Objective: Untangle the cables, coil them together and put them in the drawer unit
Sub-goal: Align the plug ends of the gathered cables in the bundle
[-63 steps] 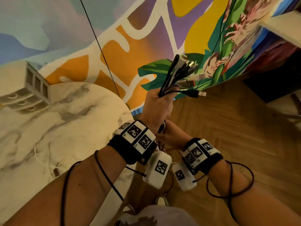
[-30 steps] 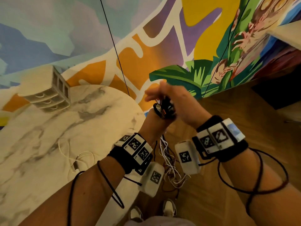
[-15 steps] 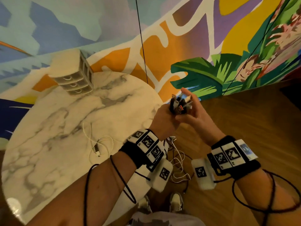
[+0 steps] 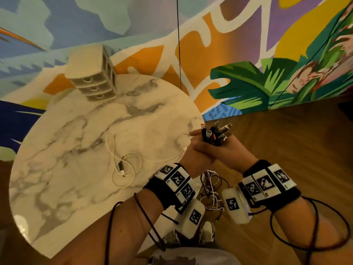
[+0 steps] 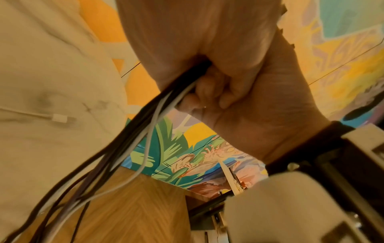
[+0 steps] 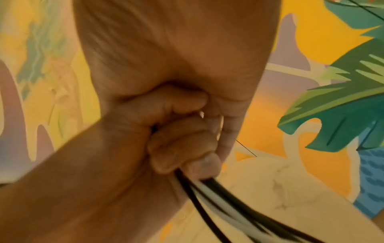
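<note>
A bundle of black and white cables [image 4: 215, 134] stands upright just past the table's right edge, its plug ends fanned out on top. My left hand [image 4: 193, 154] grips the bundle from the left, and my right hand [image 4: 227, 150] wraps it from the right, against the left one. The loose cable tails [image 4: 210, 188] hang tangled below both wrists toward the floor. In the left wrist view the cables [image 5: 145, 131] leave a curled fist; in the right wrist view they [image 6: 207, 197] run out under curled fingers. The drawer unit [image 4: 95, 79] stands at the table's far side, its three drawers shut.
One white cable [image 4: 124, 163] lies in loose loops on the round marble table [image 4: 66, 140]; its plug [image 5: 60, 118] shows in the left wrist view. A painted wall rises behind the table. Wooden floor [image 4: 286, 140] spreads to the right, with my shoes [image 4: 207, 232] below.
My right hand has come off the plug ends and now wraps the bundle beside the left. Both hands sit lower, and the head view takes in more of the table.
</note>
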Action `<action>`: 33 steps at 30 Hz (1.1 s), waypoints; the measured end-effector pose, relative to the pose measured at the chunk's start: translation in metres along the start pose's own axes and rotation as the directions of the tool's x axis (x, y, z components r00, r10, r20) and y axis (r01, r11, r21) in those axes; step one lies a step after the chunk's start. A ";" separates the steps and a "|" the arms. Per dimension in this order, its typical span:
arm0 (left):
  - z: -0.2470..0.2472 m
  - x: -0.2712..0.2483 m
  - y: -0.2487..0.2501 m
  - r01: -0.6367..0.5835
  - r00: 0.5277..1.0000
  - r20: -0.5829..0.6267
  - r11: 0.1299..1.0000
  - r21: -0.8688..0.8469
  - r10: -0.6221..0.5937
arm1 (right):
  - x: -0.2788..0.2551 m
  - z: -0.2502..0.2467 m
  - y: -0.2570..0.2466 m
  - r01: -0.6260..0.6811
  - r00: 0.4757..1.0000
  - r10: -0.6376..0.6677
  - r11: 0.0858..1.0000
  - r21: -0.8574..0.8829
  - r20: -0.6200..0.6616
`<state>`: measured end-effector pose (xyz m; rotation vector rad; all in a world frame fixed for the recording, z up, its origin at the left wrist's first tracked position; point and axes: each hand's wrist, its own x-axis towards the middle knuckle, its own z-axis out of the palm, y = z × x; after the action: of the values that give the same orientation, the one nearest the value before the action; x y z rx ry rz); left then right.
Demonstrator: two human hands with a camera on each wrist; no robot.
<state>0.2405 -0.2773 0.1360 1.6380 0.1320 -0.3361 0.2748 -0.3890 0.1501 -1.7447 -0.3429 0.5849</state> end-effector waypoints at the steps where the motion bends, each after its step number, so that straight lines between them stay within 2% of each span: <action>1: -0.001 0.001 -0.002 0.029 1.000 0.003 0.999 0.040 -0.029 | 0.000 0.005 0.002 0.017 0.999 -0.016 0.999 0.030 -0.046; 3: -0.006 0.001 -0.009 0.018 1.000 0.015 0.998 0.068 -0.019 | 0.000 0.014 0.006 0.033 0.992 -0.022 0.996 0.086 -0.127; 6: -0.008 0.003 -0.013 0.043 0.999 0.017 0.992 0.117 -0.045 | 0.004 0.023 0.008 0.048 0.974 -0.028 0.996 0.081 -0.223; 8: -0.008 0.000 -0.018 0.078 0.997 0.017 0.994 0.077 -0.079 | 0.006 0.028 0.005 0.071 0.960 -0.014 0.979 0.191 -0.281; 10: -0.007 -0.002 -0.019 0.032 0.999 -0.011 0.999 0.024 -0.032 | 0.007 0.032 0.002 0.088 0.948 0.005 0.957 0.277 -0.318; 12: -0.005 -0.001 -0.019 -0.011 0.999 -0.038 1.000 0.025 0.012 | 0.009 0.031 0.005 0.088 0.964 -0.013 0.958 0.272 -0.265; 14: -0.005 -0.002 -0.013 -0.052 0.998 -0.022 0.994 0.093 0.055 | 0.010 0.025 0.009 0.052 0.997 -0.036 0.965 0.259 -0.067; 16: -0.005 0.001 -0.016 -0.068 0.998 0.022 0.986 0.155 0.066 | 0.011 0.017 0.013 -0.031 0.995 0.010 0.977 0.210 0.101; 18: -0.007 0.000 -0.018 0.000 1.000 0.021 0.980 0.197 -0.004 | 0.015 0.017 0.017 -0.096 0.993 0.081 0.980 0.176 0.091; 19: -0.009 -0.001 -0.020 0.017 1.000 0.011 0.975 0.223 -0.020 | 0.017 0.019 0.020 -0.111 0.993 0.104 0.979 0.170 0.049; 21: -0.018 -0.002 -0.027 0.008 0.998 0.064 0.954 0.301 -0.029 | 0.023 0.027 0.027 -0.105 0.991 0.120 0.972 0.208 -0.063; 23: -0.040 -0.002 -0.041 -0.054 0.990 0.142 0.893 0.447 -0.012 | 0.029 0.033 0.036 -0.079 0.964 0.164 0.928 0.365 -0.208; 24: -0.055 -0.001 -0.053 -0.032 0.990 0.134 0.855 0.518 -0.044 | 0.031 0.033 0.040 -0.068 0.936 0.217 0.883 0.464 -0.277; 26: -0.091 -0.004 -0.082 0.063 0.992 0.041 0.744 0.665 -0.121 | 0.033 0.031 0.048 -0.055 0.877 0.331 0.788 0.613 -0.347; 28: -0.129 -0.015 -0.115 0.196 0.980 -0.126 0.607 0.770 -0.156 | 0.032 0.030 0.053 -0.088 0.853 0.408 0.728 0.680 -0.326; 30: -0.164 -0.036 -0.143 0.303 0.952 -0.277 0.488 0.818 -0.127 | 0.029 0.031 0.058 -0.153 0.846 0.450 0.720 0.677 -0.287; 31: -0.179 -0.047 -0.157 0.330 0.943 -0.312 0.420 0.845 -0.114 | 0.028 0.033 0.060 -0.182 0.841 0.463 0.727 0.662 -0.278; 33: -0.201 -0.067 -0.181 0.330 0.944 -0.304 0.302 0.894 -0.130 | 0.028 0.039 0.066 -0.212 0.841 0.471 0.739 0.639 -0.266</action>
<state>0.1531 -0.0531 -0.0046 2.8795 0.3682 -0.5512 0.2709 -0.3595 0.0740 -1.2649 0.4563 0.4972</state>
